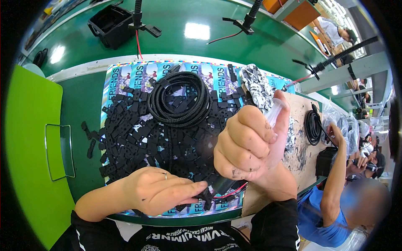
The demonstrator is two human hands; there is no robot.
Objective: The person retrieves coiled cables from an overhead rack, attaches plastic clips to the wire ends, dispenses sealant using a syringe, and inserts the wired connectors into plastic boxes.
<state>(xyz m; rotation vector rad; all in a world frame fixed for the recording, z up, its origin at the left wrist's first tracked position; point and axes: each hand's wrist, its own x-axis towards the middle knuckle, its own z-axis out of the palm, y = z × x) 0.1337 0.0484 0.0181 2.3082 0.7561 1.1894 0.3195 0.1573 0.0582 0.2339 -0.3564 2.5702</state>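
Observation:
My left hand [157, 191] is closed at the lower middle, its fingers and thumb pressed on a small black part [206, 195] from which red and black wires [230, 191] run. My right hand [251, 144], raised beside it, is wrapped round a dark tube-like tool; a translucent plastic end [275, 112] sticks out near its thumb, and a dark cylindrical end [222, 184] shows below the fist, touching or close to the black part. Behind both hands lie a coiled black corrugated hose [180, 121] and a heap of small flat black pieces [130, 138] on a printed sheet [222, 81].
A green panel [31, 154] with a metal handle stands at the left. Crumpled patterned cloth [255, 85] and a black cable coil [312, 127] lie on cardboard [307, 161]. A black bin [109, 25] sits at the back. A co-worker in blue [326, 217] reaches in from the right.

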